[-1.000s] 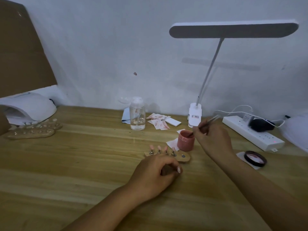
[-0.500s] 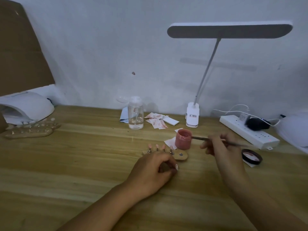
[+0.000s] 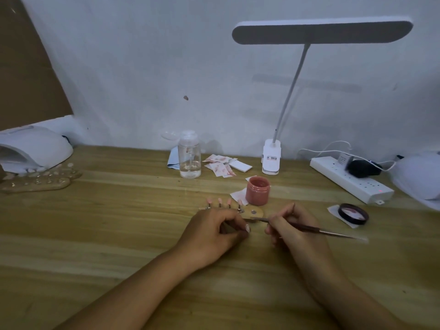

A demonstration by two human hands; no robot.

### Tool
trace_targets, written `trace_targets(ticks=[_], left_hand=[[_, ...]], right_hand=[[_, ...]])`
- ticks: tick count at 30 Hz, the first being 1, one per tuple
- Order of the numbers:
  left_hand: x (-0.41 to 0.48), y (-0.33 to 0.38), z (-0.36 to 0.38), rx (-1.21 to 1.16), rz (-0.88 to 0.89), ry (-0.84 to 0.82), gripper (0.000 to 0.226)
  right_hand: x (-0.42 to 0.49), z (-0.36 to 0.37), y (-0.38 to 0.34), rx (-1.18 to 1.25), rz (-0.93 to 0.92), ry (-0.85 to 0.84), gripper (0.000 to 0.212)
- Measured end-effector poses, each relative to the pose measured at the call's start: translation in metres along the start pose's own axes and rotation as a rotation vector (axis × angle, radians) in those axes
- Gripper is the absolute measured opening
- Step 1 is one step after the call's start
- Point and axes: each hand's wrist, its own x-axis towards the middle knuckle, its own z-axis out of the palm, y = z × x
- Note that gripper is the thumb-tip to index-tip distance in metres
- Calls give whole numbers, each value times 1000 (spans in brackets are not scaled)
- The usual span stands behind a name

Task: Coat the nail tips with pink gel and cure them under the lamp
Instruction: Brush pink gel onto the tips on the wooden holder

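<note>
My left hand (image 3: 214,231) curls round the wooden holder (image 3: 258,214), with the nail tips (image 3: 219,201) fanning toward 12 o'clock. My right hand (image 3: 289,228) pinches the brush (image 3: 309,227). The open jar (image 3: 257,190) stands at 1 o'clock, close enough that I reckon a careless sweep would tip it.

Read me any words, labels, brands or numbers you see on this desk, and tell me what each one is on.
Desk lamp base: white label with a line of dark print, too blurred to read.
White plug in the power strip: faint print, too small to read.
Pink gel jar and lid: no text visible.
Nothing here can be quoted.
</note>
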Motion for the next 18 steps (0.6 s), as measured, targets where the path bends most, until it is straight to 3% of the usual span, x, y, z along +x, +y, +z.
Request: trace_targets(ticks=[8, 18], left_hand=[[1, -2, 1, 24, 1, -7, 19], [1, -3, 2, 17, -15, -5, 11]], right_hand=[[-1, -1, 2, -91, -2, -27, 17], [-1, -1, 4, -197, -26, -40, 16]])
